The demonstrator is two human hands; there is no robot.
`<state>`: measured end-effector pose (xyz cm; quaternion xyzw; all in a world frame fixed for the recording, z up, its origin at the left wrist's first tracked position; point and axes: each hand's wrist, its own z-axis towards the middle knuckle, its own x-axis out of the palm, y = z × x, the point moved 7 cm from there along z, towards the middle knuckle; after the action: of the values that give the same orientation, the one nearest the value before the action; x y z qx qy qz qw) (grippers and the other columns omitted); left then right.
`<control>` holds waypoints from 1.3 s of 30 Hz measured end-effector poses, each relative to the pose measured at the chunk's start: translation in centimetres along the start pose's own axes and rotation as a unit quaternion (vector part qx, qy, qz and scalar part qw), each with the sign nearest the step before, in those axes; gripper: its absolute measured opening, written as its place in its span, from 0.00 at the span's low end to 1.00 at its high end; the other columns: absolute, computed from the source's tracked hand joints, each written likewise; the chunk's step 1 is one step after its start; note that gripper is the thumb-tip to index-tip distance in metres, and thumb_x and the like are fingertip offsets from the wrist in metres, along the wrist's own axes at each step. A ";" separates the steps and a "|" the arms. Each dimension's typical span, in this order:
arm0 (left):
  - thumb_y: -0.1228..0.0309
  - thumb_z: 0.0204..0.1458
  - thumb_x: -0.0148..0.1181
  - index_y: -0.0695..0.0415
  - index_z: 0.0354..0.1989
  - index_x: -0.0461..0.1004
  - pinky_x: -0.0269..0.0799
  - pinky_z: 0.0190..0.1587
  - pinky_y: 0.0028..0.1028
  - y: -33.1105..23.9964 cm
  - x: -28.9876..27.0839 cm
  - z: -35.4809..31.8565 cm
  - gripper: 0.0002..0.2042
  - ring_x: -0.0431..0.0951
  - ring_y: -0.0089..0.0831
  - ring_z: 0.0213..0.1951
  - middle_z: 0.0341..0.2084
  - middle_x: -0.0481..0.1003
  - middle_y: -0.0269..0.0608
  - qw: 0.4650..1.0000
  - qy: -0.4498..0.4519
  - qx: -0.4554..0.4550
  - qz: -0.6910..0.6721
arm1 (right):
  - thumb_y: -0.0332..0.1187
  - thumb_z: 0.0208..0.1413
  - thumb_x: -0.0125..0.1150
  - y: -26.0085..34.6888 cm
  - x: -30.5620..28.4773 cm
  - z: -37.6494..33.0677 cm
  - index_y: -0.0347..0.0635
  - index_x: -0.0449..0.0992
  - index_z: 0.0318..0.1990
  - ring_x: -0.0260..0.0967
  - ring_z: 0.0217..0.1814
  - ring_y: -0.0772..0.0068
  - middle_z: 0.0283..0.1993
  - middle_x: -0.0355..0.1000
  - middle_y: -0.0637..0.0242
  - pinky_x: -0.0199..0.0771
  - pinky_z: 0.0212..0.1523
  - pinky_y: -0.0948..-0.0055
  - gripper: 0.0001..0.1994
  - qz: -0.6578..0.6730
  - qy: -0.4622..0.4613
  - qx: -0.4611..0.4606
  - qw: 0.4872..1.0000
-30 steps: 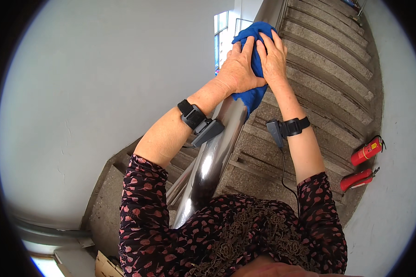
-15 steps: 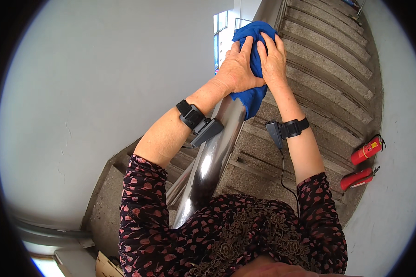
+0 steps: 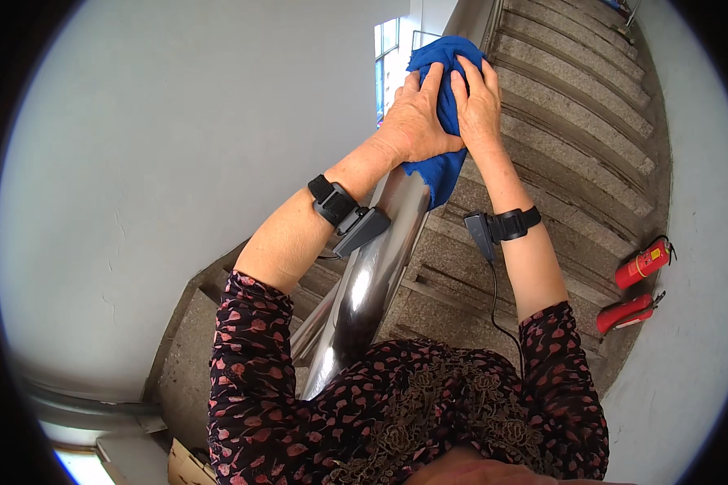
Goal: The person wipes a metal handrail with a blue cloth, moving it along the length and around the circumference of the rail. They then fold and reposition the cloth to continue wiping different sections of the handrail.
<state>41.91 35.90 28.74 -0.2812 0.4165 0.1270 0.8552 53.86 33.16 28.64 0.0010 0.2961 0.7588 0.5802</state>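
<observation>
A blue cloth point(image 3: 442, 175) is draped over a shiny metal handrail point(image 3: 366, 279), which runs from my body up and away. My left hand point(image 3: 416, 125) grips the rail's left side through the cloth, its thumb pointing across toward the right. Beside it, my right hand point(image 3: 479, 109) curves over the right side of the cloth, with the fingers pointing up the rail. Both palms press the cloth against the metal. Below the cloth's lower edge the rail is bare. A black strapped device sits on each forearm.
Stone stairs point(image 3: 570, 121) lie to the right of the rail. Two red fire extinguishers point(image 3: 643, 265) stand by the right wall. A pale wall point(image 3: 194, 129) fills the left, and a window point(image 3: 387, 40) shows beyond the rail. Cardboard point(image 3: 188, 465) lies at the lower left.
</observation>
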 end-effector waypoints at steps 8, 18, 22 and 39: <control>0.53 0.29 0.74 0.57 0.70 0.41 0.65 0.62 0.46 0.0 0.0 0.0 0.60 0.62 0.64 0.59 0.61 0.52 0.74 1.000 -0.004 -0.001 0.000 | 0.48 0.66 0.48 0.0 0.0 0.0 0.52 0.70 0.61 0.54 0.69 0.49 0.67 0.56 0.52 0.59 0.66 0.56 0.21 0.001 0.001 0.002 1.000; 0.53 0.29 0.74 0.58 0.70 0.41 0.64 0.63 0.46 0.1 0.1 0.0 0.60 0.61 0.64 0.60 0.62 0.52 0.74 1.000 -0.004 0.001 0.003 | 0.48 0.66 0.46 -0.1 0.0 0.0 0.53 0.70 0.61 0.54 0.69 0.49 0.67 0.55 0.52 0.59 0.66 0.56 0.21 0.002 0.003 0.009 1.000; 0.52 0.29 0.74 0.58 0.71 0.42 0.63 0.63 0.45 0.1 0.1 0.0 0.60 0.61 0.64 0.60 0.62 0.52 0.74 1.000 -0.012 -0.001 0.009 | 0.49 0.66 0.46 -0.1 0.0 0.0 0.54 0.70 0.61 0.54 0.69 0.49 0.67 0.55 0.52 0.59 0.66 0.56 0.21 -0.007 0.005 0.005 1.000; 0.53 0.29 0.74 0.59 0.70 0.44 0.63 0.63 0.45 0.4 0.0 -0.2 0.59 0.60 0.65 0.61 0.62 0.52 0.75 1.000 -0.020 0.008 -0.007 | 0.48 0.68 0.43 -0.3 -0.2 -0.3 0.53 0.66 0.63 0.56 0.69 0.48 0.67 0.55 0.52 0.62 0.66 0.56 0.21 -0.008 0.021 0.012 1.000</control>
<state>41.65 36.09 28.49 -0.2748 0.3980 0.1241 0.8664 54.10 32.89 28.30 -0.0106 0.3170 0.7502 0.5802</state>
